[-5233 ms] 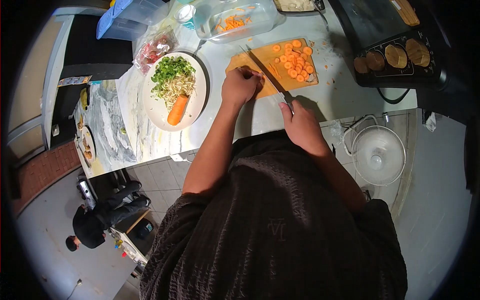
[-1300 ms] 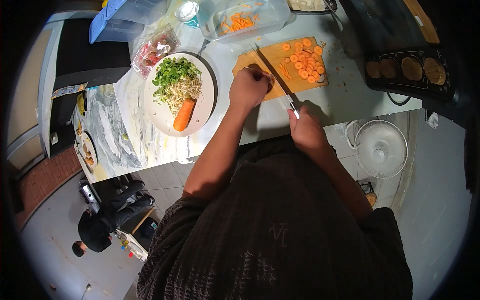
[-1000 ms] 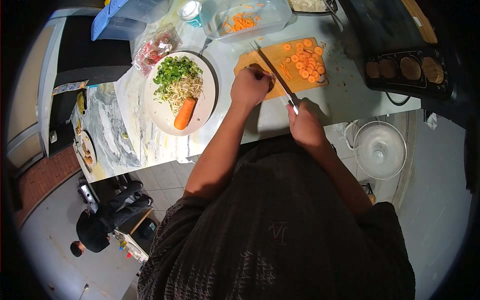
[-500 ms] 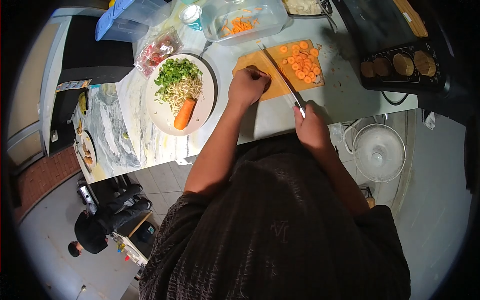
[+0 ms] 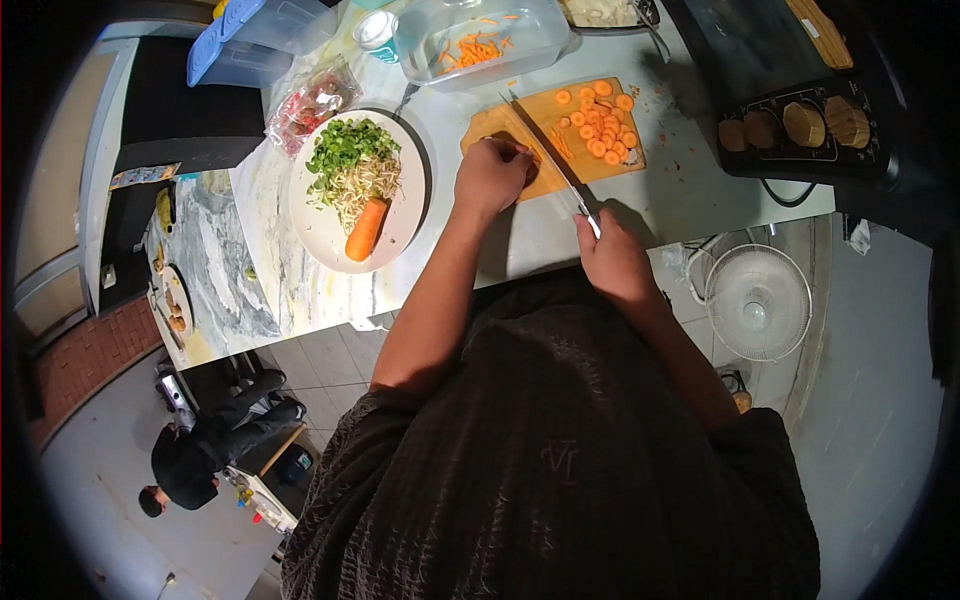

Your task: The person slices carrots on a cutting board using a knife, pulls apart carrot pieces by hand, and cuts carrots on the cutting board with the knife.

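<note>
My right hand (image 5: 614, 258) is wrapped around the handle of a long kitchen knife (image 5: 550, 152), whose blade slants across the wooden cutting board (image 5: 540, 188). On the board, left of the blade, my left hand (image 5: 490, 176) is closed with fingertips curled down on a piece of carrot that they mostly hide. Thin carrot strips (image 5: 560, 146) lie just right of the blade. Beyond them, several round carrot slices (image 5: 603, 128) are heaped at the board's right end.
Left of the board is a plate (image 5: 312, 235) with chopped greens (image 5: 350, 148), bean sprouts (image 5: 375, 182) and a carrot piece (image 5: 367, 230). A plastic container (image 5: 540, 62) with carrot strips stands behind. An oven (image 5: 800, 130) is at right; a person (image 5: 185, 465) sits lower left.
My right hand and the knife have moved slightly left, bringing the blade nearer my left hand. More carrot strips show right of the blade. My left hand stays almost in place.
</note>
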Demonstrator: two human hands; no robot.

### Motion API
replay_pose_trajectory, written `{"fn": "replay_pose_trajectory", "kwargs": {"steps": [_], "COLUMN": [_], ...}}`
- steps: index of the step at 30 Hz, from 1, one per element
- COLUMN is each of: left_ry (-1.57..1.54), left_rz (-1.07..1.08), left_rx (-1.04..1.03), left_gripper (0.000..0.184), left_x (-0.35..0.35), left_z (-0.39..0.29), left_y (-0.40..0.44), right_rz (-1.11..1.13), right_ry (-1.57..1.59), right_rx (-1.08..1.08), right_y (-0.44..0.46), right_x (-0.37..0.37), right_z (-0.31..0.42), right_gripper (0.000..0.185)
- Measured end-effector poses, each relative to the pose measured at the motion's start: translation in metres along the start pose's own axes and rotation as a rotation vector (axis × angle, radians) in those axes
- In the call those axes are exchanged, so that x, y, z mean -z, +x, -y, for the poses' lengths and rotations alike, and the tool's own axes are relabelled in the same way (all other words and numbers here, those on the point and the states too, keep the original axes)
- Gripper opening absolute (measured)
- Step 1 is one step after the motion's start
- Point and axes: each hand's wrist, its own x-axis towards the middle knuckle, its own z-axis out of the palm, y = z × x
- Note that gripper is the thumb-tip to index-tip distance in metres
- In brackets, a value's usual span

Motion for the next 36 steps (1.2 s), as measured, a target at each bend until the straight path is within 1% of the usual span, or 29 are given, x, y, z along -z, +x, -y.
{"fn": "replay_pose_trajectory", "kwargs": {"steps": [1,3,7,10,12,13,15,19,21,30,36], "left_ry": [0.0,0.019,0.045,0.026,0.105,0.106,0.067,0.109,0.176,0.178,0.264], "left_rz": [-0.001,-0.076,-0.076,-0.054,-0.106,-0.105,-0.057,-0.07,-0.104,-0.091,-0.14], "left_rx": [0.001,-0.115,-0.114,-0.071,-0.17,-0.17,-0.087,-0.093,-0.132,-0.078,-0.108], "left_gripper": [0.025,0.023,0.023,0.023,0.023,0.023,0.024,0.025,0.027,0.031,0.033], "left_x": [-0.001,-0.004,-0.002,-0.001,-0.002,-0.001,0.001,-0.001,-0.001,0.0,-0.001], "left_z": [0.002,0.005,0.0,-0.002,0.002,0.0,-0.005,-0.002,-0.001,-0.001,-0.006], "left_y": [0.0,0.0,-0.003,-0.004,-0.001,-0.002,-0.005,-0.003,-0.003,-0.002,-0.006], "right_rz": [0.002,0.0,0.03,0.034,0.095,0.096,0.111,0.123,0.106,0.128,0.119], "right_ry": [0.0,0.021,0.027,0.034,0.054,0.055,0.039,0.02,-0.005,-0.001,0.031], "right_rx": [0.0,0.019,0.003,0.023,0.024,0.024,0.019,0.015,0.007,-0.003,-0.004], "right_y": [0.0,0.002,0.002,0.001,0.0,0.0,-0.001,-0.001,-0.003,-0.007,-0.005], "right_x": [-0.001,-0.004,-0.002,-0.001,0.002,0.003,0.004,0.006,0.003,0.004,0.004], "right_z": [-0.001,-0.003,0.001,0.004,0.008,0.01,0.013,0.016,0.017,0.015,0.013], "right_gripper": [0.041,0.042,0.043,0.044,0.045,0.045,0.045,0.044,0.044,0.042,0.041]}}
